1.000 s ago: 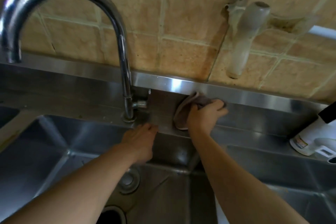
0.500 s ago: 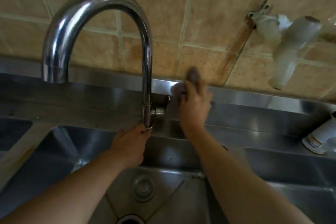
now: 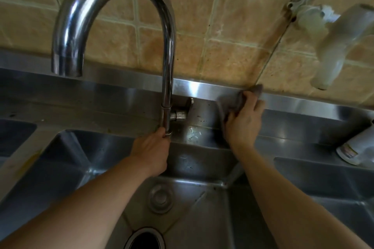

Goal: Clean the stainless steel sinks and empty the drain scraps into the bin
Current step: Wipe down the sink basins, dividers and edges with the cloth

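— Left hand point(image 3: 150, 152)?
— Wrapped round the foot of the chrome faucet point(image 3: 168, 46), fingers curled about the pipe just where it meets the steel ledge. Forearm stretched over the middle sink point(image 3: 202, 208).

— And the right hand point(image 3: 242, 121)?
— Clamped on a grey-brown cloth point(image 3: 232, 103), thumb and fingers bunching it. Pressed against the upright steel backsplash point(image 3: 303, 107), right of the faucet, with the cloth's top corner reaching the shiny upper lip beneath the tan wall tiles point(image 3: 222, 26).

— Hands together or apart?
— Apart: the faucet's small side valve point(image 3: 181, 114) and a stretch of spotted steel between them.

— State of the middle sink?
— Dull and streaked. A round overflow fitting point(image 3: 161, 198) on the back slope, and below it the dark drain opening point(image 3: 144, 238) at the bottom edge of the view. Contents of the drain too dark to make out.

— Other basins?
— A second basin point(image 3: 323, 188) to the right, past a narrow steel divider; a sliver of a third basin point(image 3: 14, 135) at far left.

— Anything else around?
— A white plastic wall tap point(image 3: 334, 46) fixed to the tiles at upper right, spout slanting down. A white bottle point(image 3: 356, 149) tilted on the ledge at far right, label unreadable. Dark specks scattered on the backsplash just right of the valve.

— Bin?
— Nowhere in sight.
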A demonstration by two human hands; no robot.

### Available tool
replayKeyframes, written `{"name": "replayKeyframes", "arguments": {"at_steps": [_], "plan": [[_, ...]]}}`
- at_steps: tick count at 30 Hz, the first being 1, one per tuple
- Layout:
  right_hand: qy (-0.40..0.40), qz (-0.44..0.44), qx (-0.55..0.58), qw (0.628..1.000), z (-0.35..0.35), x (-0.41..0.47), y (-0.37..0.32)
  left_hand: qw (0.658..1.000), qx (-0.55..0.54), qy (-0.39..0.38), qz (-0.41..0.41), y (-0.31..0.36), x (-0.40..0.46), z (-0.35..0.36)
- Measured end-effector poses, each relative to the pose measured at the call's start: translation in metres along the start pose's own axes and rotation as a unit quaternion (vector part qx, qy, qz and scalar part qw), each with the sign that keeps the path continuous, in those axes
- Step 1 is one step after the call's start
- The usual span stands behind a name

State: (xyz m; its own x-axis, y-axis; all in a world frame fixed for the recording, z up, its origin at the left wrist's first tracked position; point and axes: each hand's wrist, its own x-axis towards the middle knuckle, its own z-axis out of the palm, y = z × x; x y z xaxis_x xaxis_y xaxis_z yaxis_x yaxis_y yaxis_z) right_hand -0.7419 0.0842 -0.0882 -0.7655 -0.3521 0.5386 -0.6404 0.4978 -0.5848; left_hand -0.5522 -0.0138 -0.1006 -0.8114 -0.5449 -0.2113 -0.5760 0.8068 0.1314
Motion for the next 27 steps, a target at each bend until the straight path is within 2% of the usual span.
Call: {"name": "replayKeyframes", "arguments": {"at_steps": [2, 5, 10, 12, 16, 18, 20, 22, 24, 27], "plan": [[-0.048, 0.005, 0.034, 0.998, 0.016, -0.020, -0.018, 1.000, 0.004, 0.000, -0.001, 0.001, 0.000, 0.001], [-0.056, -0.024, 0.038, 0.997, 0.043, -0.036, -0.041, 1.000, 0.007, 0.002, -0.005, 0.000, 0.002, 0.002], [-0.081, -0.055, -0.048, 0.994, 0.043, -0.028, -0.031, 1.000, 0.017, 0.003, -0.021, 0.002, 0.004, -0.001], [-0.071, -0.016, -0.076, 0.994, 0.030, -0.021, -0.012, 0.999, 0.023, 0.003, -0.022, 0.004, 0.004, -0.002], [-0.014, 0.153, -0.065, 0.986, 0.007, -0.012, 0.031, 0.999, 0.028, 0.012, -0.020, 0.007, 0.005, -0.004], [0.007, 0.238, -0.041, 0.970, 0.006, -0.010, 0.035, 0.999, 0.026, 0.014, -0.018, 0.008, 0.005, -0.004], [0.013, 0.279, -0.004, 0.960, 0.013, -0.011, 0.021, 0.999, 0.027, 0.015, -0.015, 0.007, 0.004, -0.003], [-0.009, 0.258, 0.038, 0.965, 0.025, -0.019, -0.001, 0.999, 0.029, 0.015, -0.012, 0.006, 0.004, -0.002], [-0.053, 0.196, 0.066, 0.977, 0.039, -0.031, -0.024, 0.999, 0.029, 0.016, -0.012, 0.006, 0.004, -0.002], [-0.090, 0.131, 0.047, 0.986, 0.057, -0.038, -0.047, 0.999, 0.037, 0.017, -0.017, 0.005, 0.005, -0.003]]}}
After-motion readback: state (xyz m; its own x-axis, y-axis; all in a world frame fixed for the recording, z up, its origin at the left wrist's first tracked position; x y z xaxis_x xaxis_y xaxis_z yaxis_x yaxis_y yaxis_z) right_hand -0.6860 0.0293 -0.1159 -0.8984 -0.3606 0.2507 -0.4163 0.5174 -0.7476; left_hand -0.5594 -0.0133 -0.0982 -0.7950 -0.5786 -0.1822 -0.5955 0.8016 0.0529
